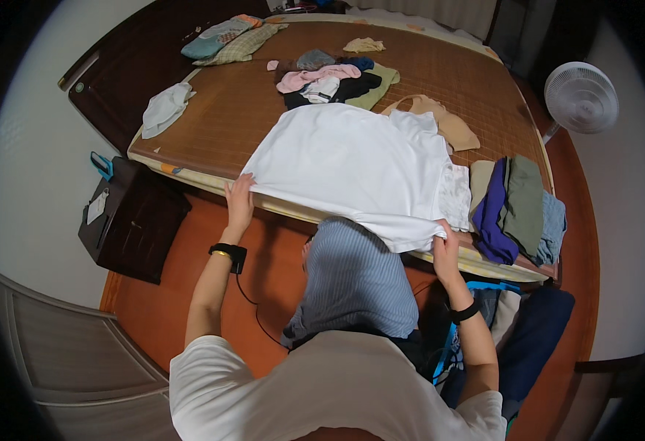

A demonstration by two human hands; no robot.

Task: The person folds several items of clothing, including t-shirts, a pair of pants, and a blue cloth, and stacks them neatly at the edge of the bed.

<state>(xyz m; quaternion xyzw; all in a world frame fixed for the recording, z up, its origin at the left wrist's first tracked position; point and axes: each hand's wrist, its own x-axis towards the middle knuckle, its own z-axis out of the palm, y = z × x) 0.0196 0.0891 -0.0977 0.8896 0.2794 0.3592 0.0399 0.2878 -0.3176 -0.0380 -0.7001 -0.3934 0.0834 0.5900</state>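
Observation:
A white T-shirt (344,154) lies spread over the near edge of the bed, its front side hanging a little over the rim. My left hand (240,190) grips its lower left corner. At the right, my right hand (445,248) pinches the shirt by a bunched edge near the sleeve. Partly under the shirt's right side is a white textured garment (456,195). Just beyond the shirt a beige bra-like garment (457,129) rests on the woven mat (217,121).
Folded clothes, among them a purple garment (493,220), stand at the bed's right corner. A mixed clothes pile (328,82) lies farther back. A fan (582,98) is at right, a nightstand (140,226) at left. Below, a blue-rimmed container (444,358) holds rolled textiles.

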